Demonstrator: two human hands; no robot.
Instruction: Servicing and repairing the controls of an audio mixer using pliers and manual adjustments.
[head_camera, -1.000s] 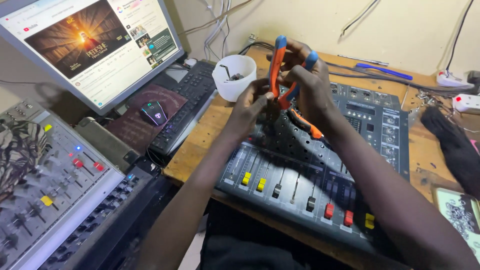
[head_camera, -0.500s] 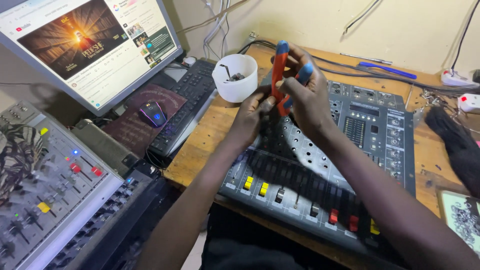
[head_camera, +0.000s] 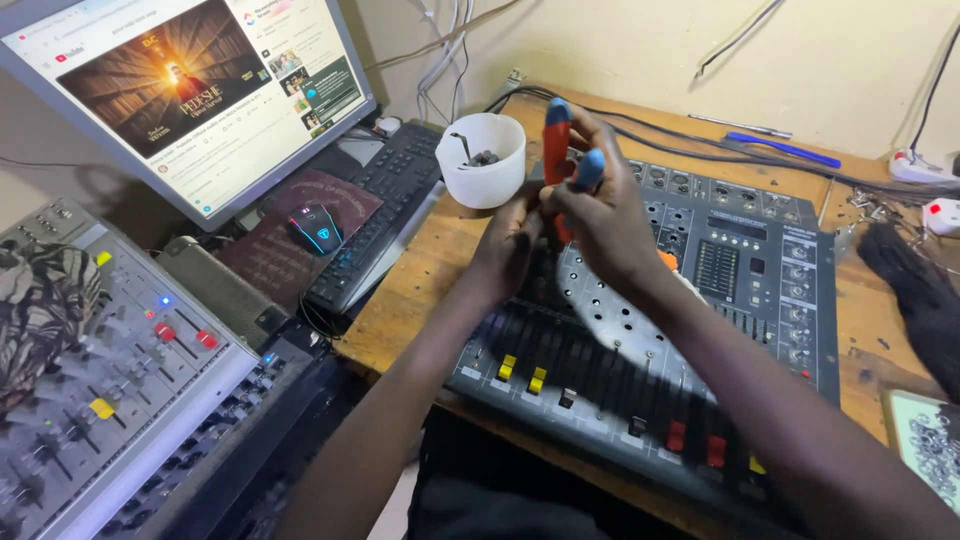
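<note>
Gripping a pair of pliers with orange handles tipped in blue, the right hand sits just above the centre of the frame, its fingers wrapped tight around the handles so that the blue ends stick up side by side. The left hand is pressed against it from the left, fingers curled in toward the tool's lower end; whether it pinches anything there cannot be told, since the working end of the pliers is hidden behind both hands. Both hands hover over a dark grey audio mixer with rows of knobs and yellow and red fader caps, which lies on a bare wooden desk and fills the centre and right of the frame. A pale perforated metal plate lies on the mixer just under the right wrist.

Just left of the hands, on the desk, stands a white plastic cup with small dark parts inside. Farther left are a black keyboard and a black mouse with coloured lights on a dark red mat. A flat monitor showing a video page takes the upper left. A second, light grey mixer with coloured buttons occupies the lower left. At the upper right of the desk lies a blue pen-like tool, and a black cloth lies at the right edge.
</note>
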